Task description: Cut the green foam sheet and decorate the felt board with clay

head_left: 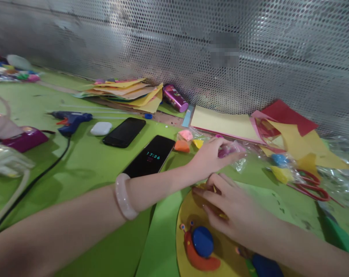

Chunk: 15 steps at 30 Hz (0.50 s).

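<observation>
My left hand (213,156), with a pale bangle (124,197) on its wrist, reaches across the table. Its fingers are closed around a clear packet of purple clay (225,151). Nearer to me, my right hand (230,202) bends over a rounded yellow board (188,207), fingers curled in at the board's upper edge. Whatever lies between those fingertips is hidden. On the board sits an orange clay snail (192,250) with a blue shell (202,241). A second snail's dark blue shell (265,265) shows partly under my right forearm.
Phones (149,156) (125,132), a white earbud case (101,128) and a blue glue gun (73,119) lie to the left. Orange clay (182,146) sits beyond my left wrist. Red-handled scissors (313,186) and coloured paper (226,123) are right and behind, before a perforated metal panel (174,42).
</observation>
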### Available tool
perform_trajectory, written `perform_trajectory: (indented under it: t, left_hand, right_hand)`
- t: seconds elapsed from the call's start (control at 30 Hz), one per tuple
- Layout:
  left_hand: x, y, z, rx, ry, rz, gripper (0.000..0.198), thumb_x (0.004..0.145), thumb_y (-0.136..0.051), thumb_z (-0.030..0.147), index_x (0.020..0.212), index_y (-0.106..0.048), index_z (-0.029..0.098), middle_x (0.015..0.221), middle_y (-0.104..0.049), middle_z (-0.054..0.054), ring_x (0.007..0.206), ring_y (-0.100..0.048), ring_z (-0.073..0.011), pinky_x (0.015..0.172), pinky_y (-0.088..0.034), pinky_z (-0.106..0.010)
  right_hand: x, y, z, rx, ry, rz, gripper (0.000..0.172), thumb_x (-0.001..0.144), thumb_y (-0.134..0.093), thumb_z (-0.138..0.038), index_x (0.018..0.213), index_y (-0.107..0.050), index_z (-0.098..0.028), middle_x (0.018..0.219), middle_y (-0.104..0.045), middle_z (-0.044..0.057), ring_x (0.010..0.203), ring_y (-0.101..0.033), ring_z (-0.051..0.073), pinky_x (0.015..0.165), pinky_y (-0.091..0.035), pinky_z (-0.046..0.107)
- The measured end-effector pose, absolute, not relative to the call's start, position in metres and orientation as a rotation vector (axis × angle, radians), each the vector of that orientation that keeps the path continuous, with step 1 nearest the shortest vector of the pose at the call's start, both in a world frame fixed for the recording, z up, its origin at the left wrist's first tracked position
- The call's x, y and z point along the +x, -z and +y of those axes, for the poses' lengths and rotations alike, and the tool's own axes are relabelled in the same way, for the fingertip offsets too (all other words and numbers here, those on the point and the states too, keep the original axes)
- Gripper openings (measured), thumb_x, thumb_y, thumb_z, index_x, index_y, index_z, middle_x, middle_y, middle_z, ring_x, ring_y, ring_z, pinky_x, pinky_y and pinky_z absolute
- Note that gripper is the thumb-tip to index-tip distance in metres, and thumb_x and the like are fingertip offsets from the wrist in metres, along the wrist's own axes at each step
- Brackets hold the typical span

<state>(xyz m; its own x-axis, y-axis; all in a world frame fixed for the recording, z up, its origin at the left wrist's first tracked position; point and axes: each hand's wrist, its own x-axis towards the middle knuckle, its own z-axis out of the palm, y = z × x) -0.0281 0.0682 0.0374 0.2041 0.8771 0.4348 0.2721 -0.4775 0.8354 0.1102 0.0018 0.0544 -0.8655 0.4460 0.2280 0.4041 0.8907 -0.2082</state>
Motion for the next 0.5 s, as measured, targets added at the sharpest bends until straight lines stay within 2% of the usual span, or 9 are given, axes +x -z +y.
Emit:
perform_trajectory:
  t: [0.17, 0.37, 0.5]
  left_hand:
    - [-0.0283, -0.0395, 0.0664, 1.861, -1.255, 1.095, 0.029, 0.095, -0.064, 0.042, 0.103, -0.062, 0.014, 0.098, -0.064, -0.005, 0.087, -0.064, -0.0187, 0.078, -0.055, -0.037]
    - [-0.0276, -0.042, 0.0633, 1.853, -1.257, 1.11, 0.027, 0.096, -0.062, 0.042, 0.103, -0.063, 0.016, 0.101, -0.065, -0.006, 0.087, -0.063, -0.018, 0.079, -0.056, -0.036]
    - [-0.0277, -0.0408, 0.0637, 1.853, -1.269, 1.098, 0.028, 0.096, -0.063, 0.041, 0.104, -0.063, 0.015, 0.102, -0.065, -0.006, 0.09, -0.064, -0.0192, 0.081, -0.056, -0.038]
  right_hand:
    - [0.113, -0.061, -0.0034, -0.585, -0.264, -2.775, 0.031, 0.091, -0.041, -0.009, 0.095, -0.071, -0.016, 0.086, -0.052, 0.007, 0.078, -0.052, 0.022, 0.062, -0.046, 0.033]
    - [0.1195, -0.0581, -0.0007, -0.565, -0.256, -2.699, 0.033, 0.095, -0.038, -0.01, 0.106, -0.068, -0.014, 0.089, -0.053, 0.007, 0.08, -0.054, 0.021, 0.06, -0.046, 0.032]
    - [0.1194, -0.0532, 0.0, -0.569, -0.226, -2.761, 0.034, 0.092, -0.04, -0.011, 0.104, -0.071, -0.012, 0.086, -0.052, 0.009, 0.078, -0.051, 0.024, 0.058, -0.043, 0.035]
